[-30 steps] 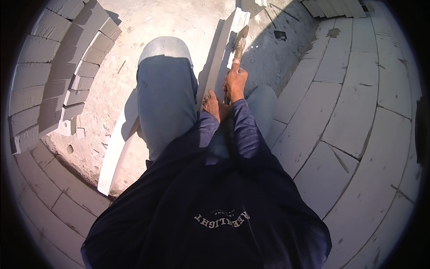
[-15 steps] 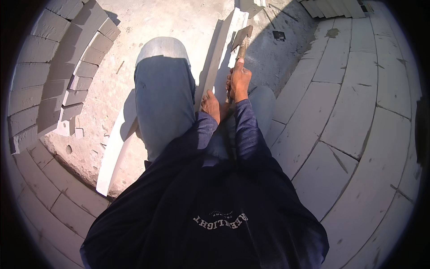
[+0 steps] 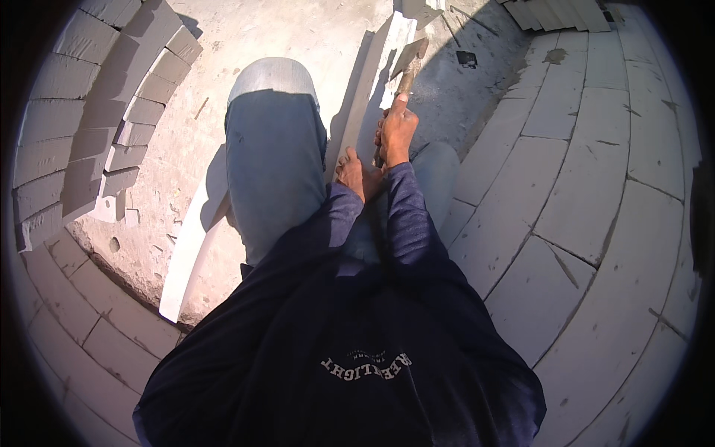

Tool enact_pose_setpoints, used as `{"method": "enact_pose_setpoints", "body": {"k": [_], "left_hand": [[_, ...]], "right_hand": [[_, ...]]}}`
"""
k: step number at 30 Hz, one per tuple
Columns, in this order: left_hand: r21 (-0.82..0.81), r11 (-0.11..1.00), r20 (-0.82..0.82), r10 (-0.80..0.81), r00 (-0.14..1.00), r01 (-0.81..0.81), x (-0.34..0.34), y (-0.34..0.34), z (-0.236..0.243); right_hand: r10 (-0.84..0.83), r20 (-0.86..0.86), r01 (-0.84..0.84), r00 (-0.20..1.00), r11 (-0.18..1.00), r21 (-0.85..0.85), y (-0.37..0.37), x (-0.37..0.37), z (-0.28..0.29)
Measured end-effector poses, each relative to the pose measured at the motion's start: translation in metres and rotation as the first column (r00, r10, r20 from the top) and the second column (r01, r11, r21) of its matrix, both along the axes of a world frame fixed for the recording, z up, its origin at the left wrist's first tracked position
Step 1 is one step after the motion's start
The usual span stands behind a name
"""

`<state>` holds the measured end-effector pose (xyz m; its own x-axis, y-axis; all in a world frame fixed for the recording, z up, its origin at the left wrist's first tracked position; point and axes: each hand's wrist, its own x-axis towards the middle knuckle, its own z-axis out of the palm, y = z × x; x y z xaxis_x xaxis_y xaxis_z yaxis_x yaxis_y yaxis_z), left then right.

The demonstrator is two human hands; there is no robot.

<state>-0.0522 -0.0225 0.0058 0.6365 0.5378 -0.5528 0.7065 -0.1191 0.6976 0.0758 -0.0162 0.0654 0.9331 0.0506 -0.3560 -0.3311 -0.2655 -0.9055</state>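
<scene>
A long pale block stands on edge between my knees, running away from me, its far top rim rough and chipped. My left hand is curled over its near end, fingers on the left face and thumb toward the right. In my right hand is the wooden handle of a hatchet, gripped with the thumb stretched along it. The hatchet's broad metal blade is at the block's right side, close to the chipped part. The lower end of the handle is partly hidden by my hands.
Stacked pale blocks stand at the left. A block wall rises close on my right. Another long white piece lies by my left leg. More blocks are at the far right, and a small dark square is on the floor.
The hatchet's head has shifted slightly to the right and its blade has tipped. My right hand moved a little with it. My left hand stays on the block.
</scene>
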Motion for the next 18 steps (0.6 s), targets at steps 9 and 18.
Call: {"method": "enact_pose_setpoints", "body": {"k": [9, 18], "left_hand": [[0.039, 0.999, 0.057, -0.02, 0.998, 0.018, -0.004, -0.004, -0.018], [0.095, 0.995, 0.012, -0.003, 1.0, 0.002, -0.003, -0.004, -0.007]], "right_hand": [[0.077, 0.293, 0.015, 0.953, 0.955, -0.298, 0.004, -0.011, -0.016], [0.058, 0.24, -0.052, 0.969, 0.998, -0.032, -0.02, 0.009, 0.002]]}}
